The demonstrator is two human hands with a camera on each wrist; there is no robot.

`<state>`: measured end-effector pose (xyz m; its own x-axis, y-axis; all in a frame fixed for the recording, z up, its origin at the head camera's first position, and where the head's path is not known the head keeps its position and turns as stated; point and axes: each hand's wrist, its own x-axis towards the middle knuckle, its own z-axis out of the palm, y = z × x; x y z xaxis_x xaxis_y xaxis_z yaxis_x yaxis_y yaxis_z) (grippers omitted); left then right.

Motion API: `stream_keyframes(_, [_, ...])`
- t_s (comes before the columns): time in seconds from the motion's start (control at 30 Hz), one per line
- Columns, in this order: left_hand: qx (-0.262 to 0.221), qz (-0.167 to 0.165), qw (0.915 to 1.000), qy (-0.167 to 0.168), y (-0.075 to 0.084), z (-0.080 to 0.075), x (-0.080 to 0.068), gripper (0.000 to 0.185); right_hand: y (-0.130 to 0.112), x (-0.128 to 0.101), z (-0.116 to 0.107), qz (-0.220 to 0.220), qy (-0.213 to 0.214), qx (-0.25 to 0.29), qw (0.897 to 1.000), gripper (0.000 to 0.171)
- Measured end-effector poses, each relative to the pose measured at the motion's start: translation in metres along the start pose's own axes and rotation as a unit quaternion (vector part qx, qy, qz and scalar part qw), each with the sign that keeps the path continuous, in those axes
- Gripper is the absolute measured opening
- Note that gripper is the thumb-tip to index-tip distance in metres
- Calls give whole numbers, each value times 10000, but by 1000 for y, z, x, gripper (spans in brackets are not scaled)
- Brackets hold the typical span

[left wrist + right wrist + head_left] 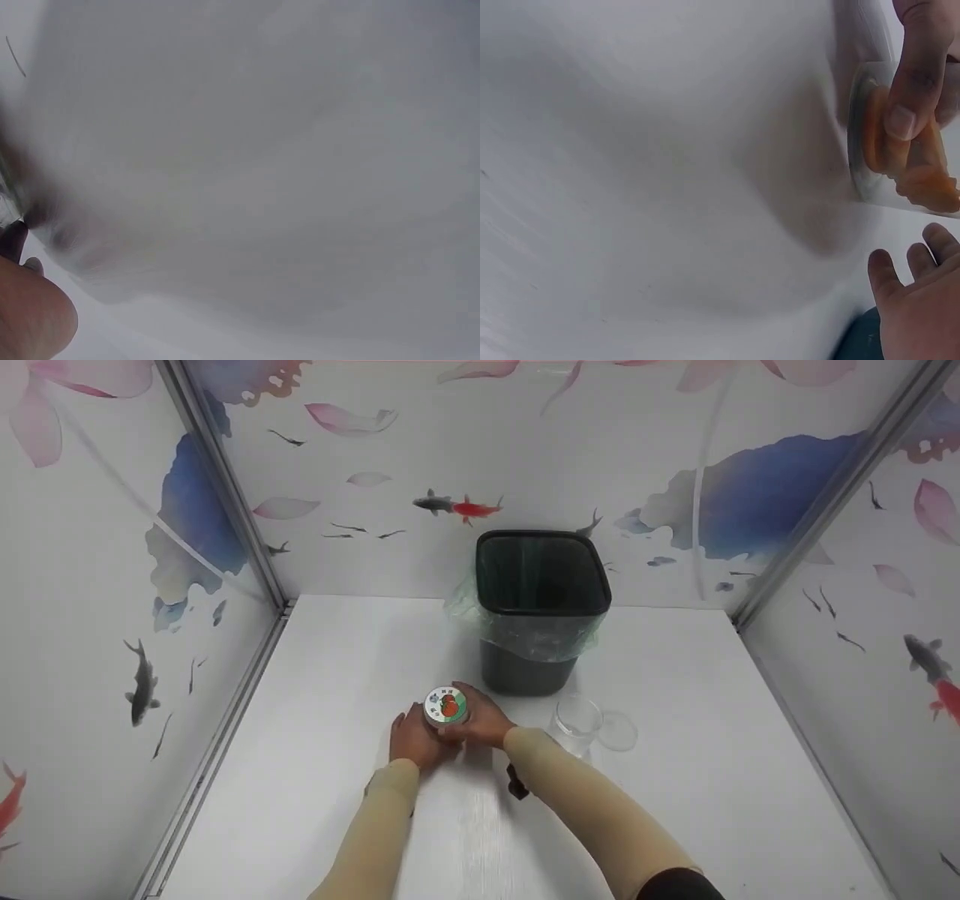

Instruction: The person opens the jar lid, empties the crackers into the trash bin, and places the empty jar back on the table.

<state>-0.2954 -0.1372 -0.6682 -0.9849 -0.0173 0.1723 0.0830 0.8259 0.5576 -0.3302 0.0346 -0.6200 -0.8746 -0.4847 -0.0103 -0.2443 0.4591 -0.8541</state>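
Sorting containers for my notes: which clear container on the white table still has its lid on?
The clear jar with the printed round lid, held by both hands. The empty clear cup stands open, its clear lid lying beside it.

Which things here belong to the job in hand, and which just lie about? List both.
In hand:
- jar with the printed lid
- left hand, at the jar's side
- right hand, gripping the jar

Lying about:
- black bin with a plastic liner
- clear glass
- clear round lid
- white table
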Motion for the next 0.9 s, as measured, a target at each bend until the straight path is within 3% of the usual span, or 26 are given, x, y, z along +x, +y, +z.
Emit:
stream_keyframes(0.5, [-76, -71, 9999, 94, -4, 5, -1, 69, 4, -9, 28, -105, 1135, -51, 9935, 98])
stream_keyframes(0.67, [-61, -77, 9999, 72, -3, 4, 0, 77, 7, -6, 22, -60, 908, -92, 9958, 97])
stream_keyframes(0.9, [75, 79, 9999, 112, -2, 1, 0, 88, 12, 5, 5, -400, 125, 241, 9988, 89])
